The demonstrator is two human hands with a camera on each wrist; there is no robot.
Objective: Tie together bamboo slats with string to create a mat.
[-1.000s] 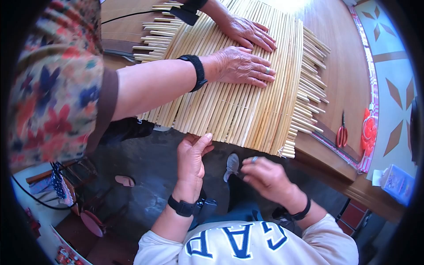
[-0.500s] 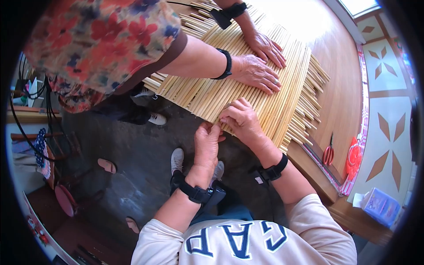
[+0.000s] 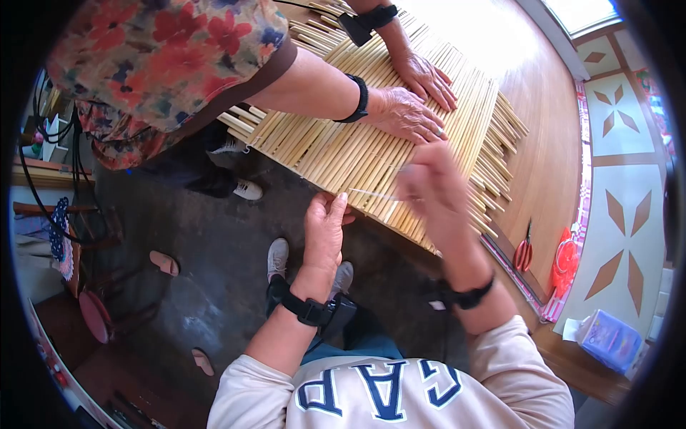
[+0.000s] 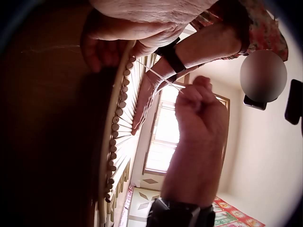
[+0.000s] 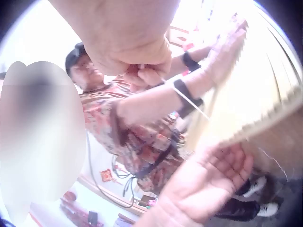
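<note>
A mat of pale thin sticks [image 3: 336, 154] lies on the table with its near edge toward me. My left hand [image 3: 323, 236] pinches that edge, thumb on top and fingers underneath. My right hand [image 3: 434, 186], blurred, is raised over the mat to the right. It pinches a white string [image 4: 158, 75], which runs taut from the stick ends beside my left thumb up to its fingers. Another person's two hands, one nearer [image 3: 409, 118] and one farther [image 3: 429, 80], press flat on the mat, the nearer one just beyond my right hand.
The other person, in a floral top [image 3: 179, 64], leans in from the left. Uneven stick ends [image 3: 500, 157] jut out on the right. Red-handled scissors [image 3: 524, 254], an orange-red bundle [image 3: 566, 259] and a tissue pack [image 3: 609, 341] lie at the right. Slippers [image 3: 164, 262] are on the floor.
My right hand first came in to the mat edge beside my left, then rose away to the right, drawing the string taut. The other person's hands stay on the mat. The head view has shifted.
</note>
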